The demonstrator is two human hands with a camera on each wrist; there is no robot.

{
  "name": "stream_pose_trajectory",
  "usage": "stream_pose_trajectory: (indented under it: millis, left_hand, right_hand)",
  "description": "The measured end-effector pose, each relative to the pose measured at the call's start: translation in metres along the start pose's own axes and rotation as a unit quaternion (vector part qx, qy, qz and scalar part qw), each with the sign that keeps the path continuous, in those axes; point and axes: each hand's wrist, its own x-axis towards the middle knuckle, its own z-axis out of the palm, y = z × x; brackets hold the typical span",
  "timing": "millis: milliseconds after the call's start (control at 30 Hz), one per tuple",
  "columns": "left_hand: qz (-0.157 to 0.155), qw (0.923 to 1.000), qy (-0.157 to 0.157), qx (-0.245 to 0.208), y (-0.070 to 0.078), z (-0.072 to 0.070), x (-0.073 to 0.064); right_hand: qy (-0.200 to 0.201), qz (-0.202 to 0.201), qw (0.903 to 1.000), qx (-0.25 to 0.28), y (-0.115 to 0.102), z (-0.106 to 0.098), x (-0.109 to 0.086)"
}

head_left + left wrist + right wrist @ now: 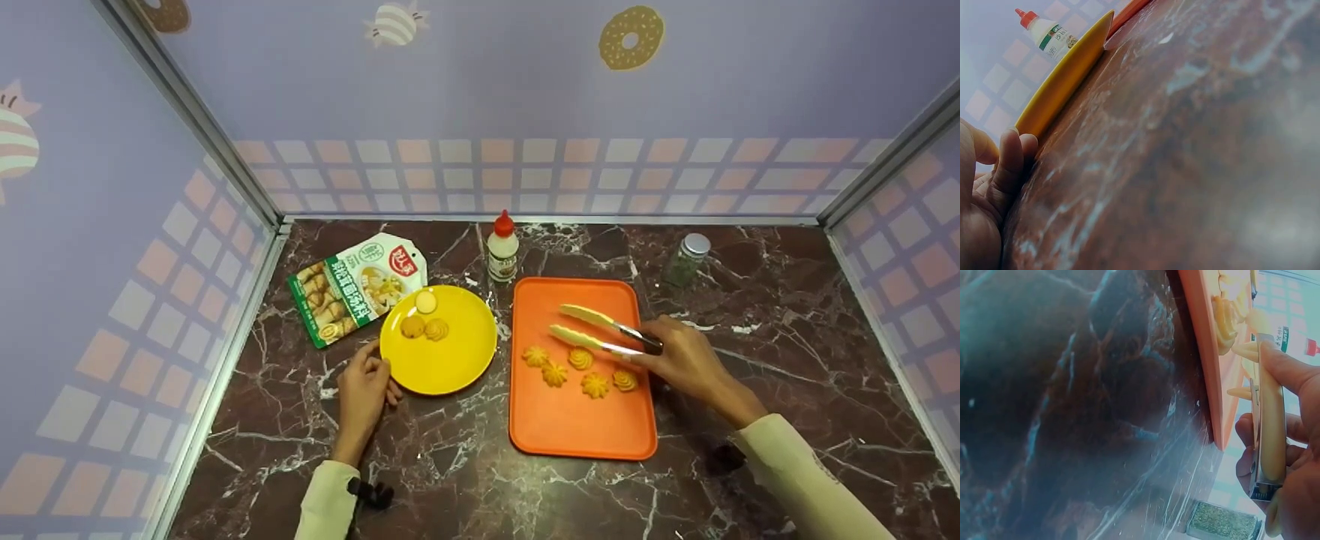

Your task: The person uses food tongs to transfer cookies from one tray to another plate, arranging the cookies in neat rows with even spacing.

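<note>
While LH point(366, 388) touches plate rim point(486, 366), RH point(686, 356) holds tongs point(577, 337).

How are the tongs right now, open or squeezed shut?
Open. The tongs show a clear gap between their two yellow tips, over the orange tray.

The dark desk point(465, 480), marbled with white veins, carries a green-and-white packet point(356, 289), a yellow plate point(457, 364), a red-capped bottle point(502, 253), an orange tray point(585, 427) and a silver-lidded jar point(684, 264).

A red-capped bottle point(503, 255) stands between packet point(356, 285) and jar point(685, 262).
</note>
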Motion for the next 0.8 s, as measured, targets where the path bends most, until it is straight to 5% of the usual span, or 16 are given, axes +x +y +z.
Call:
stream_pose_trajectory:
  millis: [800]
  left_hand:
    - [-0.003, 0.9999, 0.007, 0.013, 0.000, 0.000, 0.000]
  right_hand:
    - [0.006, -0.022, 0.9997, -0.006, -0.011, -0.017, -0.029]
